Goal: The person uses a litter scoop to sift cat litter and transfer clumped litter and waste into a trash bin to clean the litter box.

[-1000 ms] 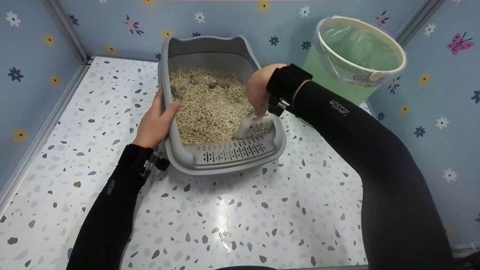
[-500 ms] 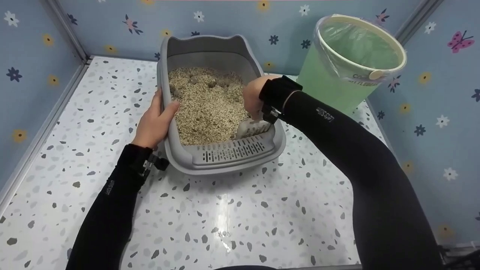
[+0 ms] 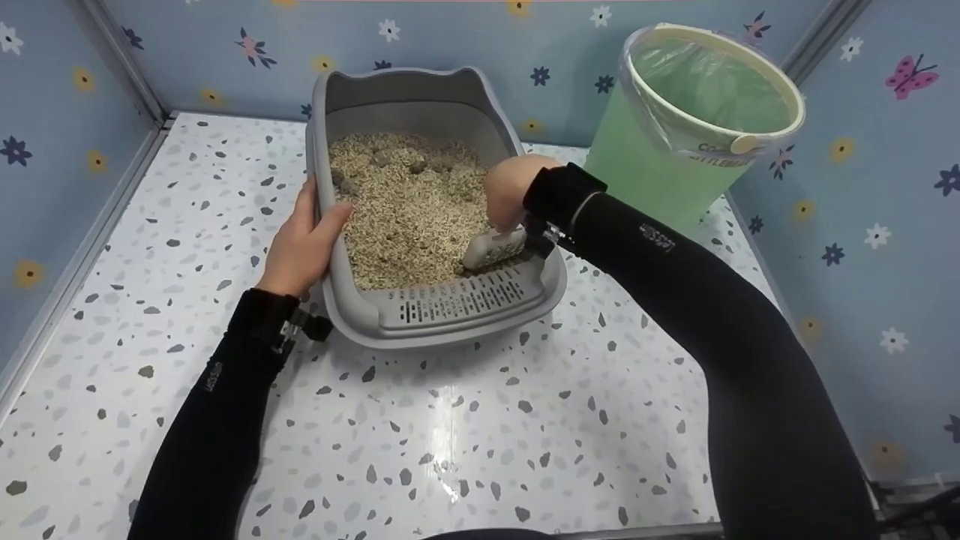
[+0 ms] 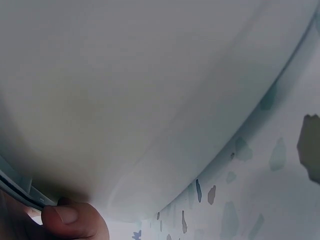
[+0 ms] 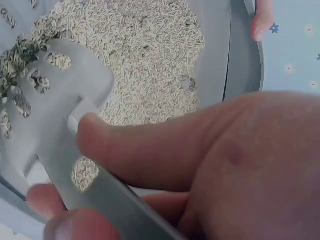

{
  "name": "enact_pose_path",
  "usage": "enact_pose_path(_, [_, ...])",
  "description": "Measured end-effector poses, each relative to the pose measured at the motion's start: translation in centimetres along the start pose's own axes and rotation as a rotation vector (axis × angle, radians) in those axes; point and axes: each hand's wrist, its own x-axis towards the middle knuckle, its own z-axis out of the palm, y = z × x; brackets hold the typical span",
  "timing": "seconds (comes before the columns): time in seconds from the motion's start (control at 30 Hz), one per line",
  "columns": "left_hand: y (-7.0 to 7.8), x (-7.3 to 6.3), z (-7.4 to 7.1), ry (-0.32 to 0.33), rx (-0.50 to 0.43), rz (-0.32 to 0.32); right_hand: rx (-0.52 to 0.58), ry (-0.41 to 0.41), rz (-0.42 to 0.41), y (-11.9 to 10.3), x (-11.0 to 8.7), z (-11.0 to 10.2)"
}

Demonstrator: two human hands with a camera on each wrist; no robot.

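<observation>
A grey litter box [image 3: 450, 337] with ear-shaped back corners holds pale pellet litter [image 3: 409, 225]. Several darker clumps [image 3: 418, 166] lie toward its back and left side. My left hand [image 3: 298, 251] grips the left rim, thumb over the top. In the left wrist view, the thumb [image 4: 75, 220] shows at the rim beside the box's outer wall. My right hand [image 3: 514, 191] holds a grey slotted litter scoop [image 3: 491, 249] in the box's front right corner. The right wrist view shows the thumb along the scoop's handle [image 5: 115, 195] and dark, damp-looking litter [image 5: 20, 62] along the blade's edge.
A green bin [image 3: 652, 165] lined with a clear bag stands right of the box, near the back wall. Flowered blue panels [image 3: 562, 45] enclose the back and both sides. The floor [image 3: 360, 450] is white with grey speckles.
My right hand has shifted slightly left and down, and the scoop has moved a little left and tilted along the perforated front ledge. The left hand keeps its hold on the rim.
</observation>
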Motion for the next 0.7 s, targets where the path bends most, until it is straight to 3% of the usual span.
enact_pose_path(0.27, [-0.1, -0.1, -0.1, -0.002, -0.015, -0.002, 0.119, 0.076, 0.053, -0.3, 0.5, 0.5])
enact_pose_path(0.7, [0.0, -0.2, -0.3, 0.003, -0.028, -0.001, 0.289, 0.222, 0.058, -1.2, 3.8, 3.1])
